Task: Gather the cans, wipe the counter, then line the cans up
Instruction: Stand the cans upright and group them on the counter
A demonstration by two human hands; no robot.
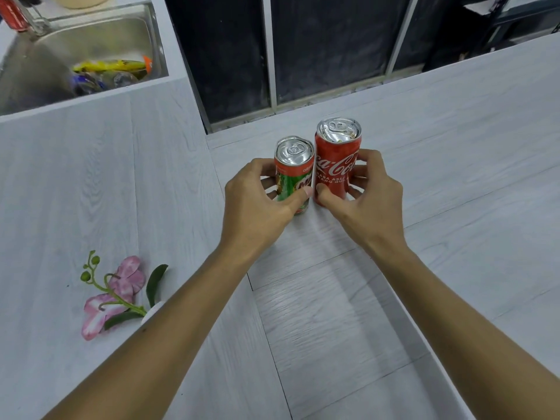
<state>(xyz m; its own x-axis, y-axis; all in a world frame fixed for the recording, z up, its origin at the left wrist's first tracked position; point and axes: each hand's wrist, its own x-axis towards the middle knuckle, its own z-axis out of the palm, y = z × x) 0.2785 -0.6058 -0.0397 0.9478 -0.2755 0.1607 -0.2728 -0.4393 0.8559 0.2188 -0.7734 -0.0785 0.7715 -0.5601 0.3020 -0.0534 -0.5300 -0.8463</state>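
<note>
I see a fake pink flower [112, 294] lying at left, and a steel sink [91, 34] holding crumpled wrappers [109, 74] far left.

Two hands [257, 192], three cans [292, 174], one sink [91, 34], one artificial orchid sprig [115, 294]

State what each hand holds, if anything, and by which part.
Left hand: the green can, grip around its lower side wall. Right hand: the red can, grip around its lower body. Both cans stand upright on the counter.
</note>
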